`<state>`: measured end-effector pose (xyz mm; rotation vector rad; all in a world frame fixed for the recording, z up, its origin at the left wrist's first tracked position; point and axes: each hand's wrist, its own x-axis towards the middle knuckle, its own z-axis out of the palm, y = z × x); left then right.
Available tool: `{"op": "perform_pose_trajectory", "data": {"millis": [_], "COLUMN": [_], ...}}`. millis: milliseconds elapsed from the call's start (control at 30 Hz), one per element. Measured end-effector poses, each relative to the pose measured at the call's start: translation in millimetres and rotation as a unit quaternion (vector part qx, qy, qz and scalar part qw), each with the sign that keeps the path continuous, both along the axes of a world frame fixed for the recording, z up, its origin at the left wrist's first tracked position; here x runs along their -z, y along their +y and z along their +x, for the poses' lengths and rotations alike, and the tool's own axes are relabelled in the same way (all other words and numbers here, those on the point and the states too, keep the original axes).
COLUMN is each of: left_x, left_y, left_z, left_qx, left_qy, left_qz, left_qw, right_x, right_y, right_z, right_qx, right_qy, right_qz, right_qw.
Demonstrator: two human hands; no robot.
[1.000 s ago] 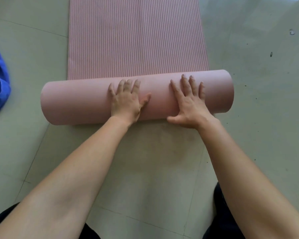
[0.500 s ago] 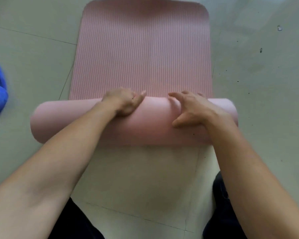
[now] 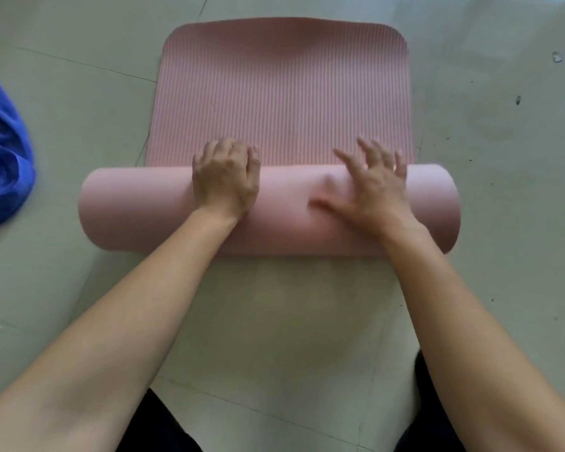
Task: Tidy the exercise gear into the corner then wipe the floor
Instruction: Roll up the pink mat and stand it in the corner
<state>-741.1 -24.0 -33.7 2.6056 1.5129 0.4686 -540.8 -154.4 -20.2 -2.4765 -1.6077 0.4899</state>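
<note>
A pink ribbed exercise mat (image 3: 284,102) lies on the grey tiled floor, with its near part wound into a thick roll (image 3: 137,207) that runs left to right. My left hand (image 3: 225,181) rests on top of the roll left of its middle, its fingers bent over the far side. My right hand (image 3: 372,187) lies flat on the roll further right, fingers spread and blurred. The flat part beyond the roll ends in a rounded far edge.
A crumpled blue cloth (image 3: 0,164) lies on the floor at the left edge. Small dark specks (image 3: 517,100) dot the tiles to the right of the mat. My dark-clothed knees (image 3: 157,429) show at the bottom.
The roll has moved away from me over the flat part, which is now shorter, its rounded far end in sight. My right hand has gone from curled to spread flat.
</note>
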Motion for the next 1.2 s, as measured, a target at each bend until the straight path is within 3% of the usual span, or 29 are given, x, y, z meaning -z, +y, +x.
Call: {"op": "perform_pose_trajectory", "data": {"millis": [67,133,233,333,533,633,767,833,1000,1133,1200], "left_x": [4.0,7.2,6.9,5.5,2.1,-24.3,-46.4,-43.4,-42.5,-34.1,-24.9], "left_y": [-12.6,-20.2,-5.2,11.1,25.5,39.5,42.2,35.4,26.3,7.6,0.6], "left_z": [-3.9,-6.5,-6.4,0.4,13.0,15.0,9.5,4.8,-18.2,-27.2,-25.5], "left_qx": [0.021,0.062,0.114,0.143,0.142,0.164,0.191,0.197,0.193,0.167,0.149], "left_qy": [0.006,0.069,0.226,0.317,0.303,0.277,0.297,0.282,0.233,0.354,0.348], "left_qz": [0.016,-0.047,-0.157,-0.163,-0.15,-0.201,-0.385,-0.43,-0.311,-0.192,-0.149], "left_qw": [1.0,0.995,0.955,0.923,0.93,0.925,0.853,0.835,0.901,0.9,0.914], "right_x": [0.2,1.0,5.2,16.2,29.8,20.9,10.5,7.3,-10.6,-26.3,-22.8], "right_y": [20.6,33.3,28.4,10.9,-15.6,-21.3,-26.5,-30.0,9.2,46.9,42.7], "right_z": [2.1,3.4,4.8,6.8,-11.4,-23.6,-35.7,-30.6,-6.4,10.6,9.7], "right_qx": [0.087,0.092,-0.028,-0.118,-0.085,-0.087,-0.103,-0.127,-0.157,-0.141,-0.133], "right_qy": [-0.004,0.004,0.018,-0.078,-0.132,-0.135,-0.127,-0.13,-0.076,-0.016,-0.023], "right_qz": [0.1,0.119,0.013,-0.071,-0.032,0.023,0.035,0.025,-0.065,-0.101,-0.093], "right_qw": [0.991,0.989,0.999,0.987,0.987,0.987,0.986,0.983,0.982,0.985,0.986]}}
